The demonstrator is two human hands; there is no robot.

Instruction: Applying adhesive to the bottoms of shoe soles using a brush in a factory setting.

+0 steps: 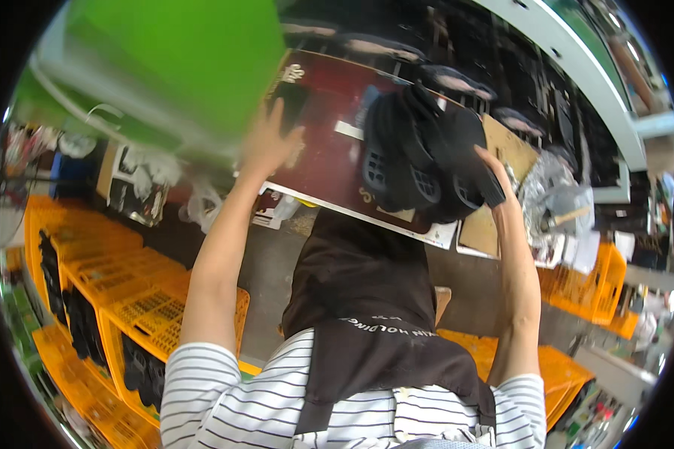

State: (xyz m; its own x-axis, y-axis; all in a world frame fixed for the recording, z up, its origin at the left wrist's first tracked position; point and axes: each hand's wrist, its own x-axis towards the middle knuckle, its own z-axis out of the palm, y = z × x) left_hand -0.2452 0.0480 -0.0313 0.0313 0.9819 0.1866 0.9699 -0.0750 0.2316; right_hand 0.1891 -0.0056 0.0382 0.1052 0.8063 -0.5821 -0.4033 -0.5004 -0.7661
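A bunch of black shoe soles [404, 161], some with grid-like hollows, stands on the dark red board [329, 112] in front of me. At the right end of the bunch my right hand [496, 176] is closed round the outermost dark sole, its fingers partly hidden behind it. My left hand [269, 146] is over the board's left end, close to a large green box-shaped thing [172, 67] blurred by motion. Thumb and index finger are spread apart on that hand, and nothing shows in it. Whether it touches the green thing I cannot tell.
Orange plastic crates [142, 299] holding black pieces stand at lower left. Further orange crates [584, 288] are at right, below a clear plastic bag [558, 194]. A row of dark pieces hangs beyond the board, and a pale metal frame [599, 67] crosses the upper right.
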